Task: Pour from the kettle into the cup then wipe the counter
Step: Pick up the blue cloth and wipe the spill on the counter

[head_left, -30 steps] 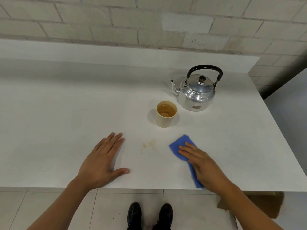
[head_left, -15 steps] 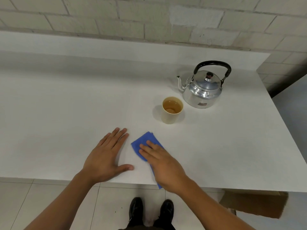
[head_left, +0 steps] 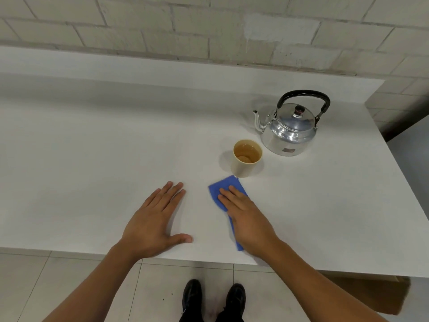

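A shiny metal kettle (head_left: 289, 133) with a black handle stands at the back right of the white counter (head_left: 92, 159), spout pointing left. Just in front of it a beige cup (head_left: 246, 159) holds brownish liquid. A blue cloth (head_left: 224, 190) lies flat on the counter below the cup, its far corner almost touching the cup's base. My right hand (head_left: 248, 221) presses flat on the cloth, covering most of it. My left hand (head_left: 155, 221) rests palm down on the counter to the left, fingers spread, holding nothing.
The counter's front edge runs just under my wrists, with tiled floor and my black shoes (head_left: 213, 298) below. A cardboard box (head_left: 371, 293) sits under the counter at the right. A brick wall (head_left: 209, 31) backs the counter.
My right hand slid the blue cloth left over the brownish spill, then back right and up toward the cup. The stain no longer shows. My left hand stayed put.
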Demonstrator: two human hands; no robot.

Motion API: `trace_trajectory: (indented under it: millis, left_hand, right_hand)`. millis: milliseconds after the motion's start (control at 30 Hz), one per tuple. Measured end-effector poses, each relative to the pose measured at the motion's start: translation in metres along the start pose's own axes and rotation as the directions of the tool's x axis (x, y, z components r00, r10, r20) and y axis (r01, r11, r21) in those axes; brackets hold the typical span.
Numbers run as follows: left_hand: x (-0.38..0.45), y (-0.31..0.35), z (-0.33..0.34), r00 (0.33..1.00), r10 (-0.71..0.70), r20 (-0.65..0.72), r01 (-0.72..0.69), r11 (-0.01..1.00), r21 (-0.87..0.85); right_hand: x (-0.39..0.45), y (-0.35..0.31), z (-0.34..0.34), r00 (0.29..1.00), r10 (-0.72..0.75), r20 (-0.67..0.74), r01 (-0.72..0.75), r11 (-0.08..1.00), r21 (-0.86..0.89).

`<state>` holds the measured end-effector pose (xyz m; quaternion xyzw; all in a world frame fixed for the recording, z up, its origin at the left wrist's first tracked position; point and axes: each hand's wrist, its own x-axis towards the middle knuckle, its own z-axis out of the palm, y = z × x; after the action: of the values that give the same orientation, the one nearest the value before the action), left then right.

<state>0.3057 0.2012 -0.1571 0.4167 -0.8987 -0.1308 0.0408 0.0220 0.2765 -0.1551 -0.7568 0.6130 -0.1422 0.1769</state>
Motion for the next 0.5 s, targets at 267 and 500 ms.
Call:
trace_trajectory:
  millis: [267,500]
  left_hand:
    - [0.000,-0.001,0.001,1.000,0.007,-0.005,-0.007,0.999,-0.037]
    - [0.000,-0.002,0.003,1.000,0.005,-0.003,-0.005,1.000,-0.021]
  right_hand:
    - [0.026,-0.040,0.027,0.996,-0.087,0.030,0.088,0.996,-0.013]
    - [-0.049,-0.015,0.012,0.972,-0.205,0.113,0.200,0.978,0.057]
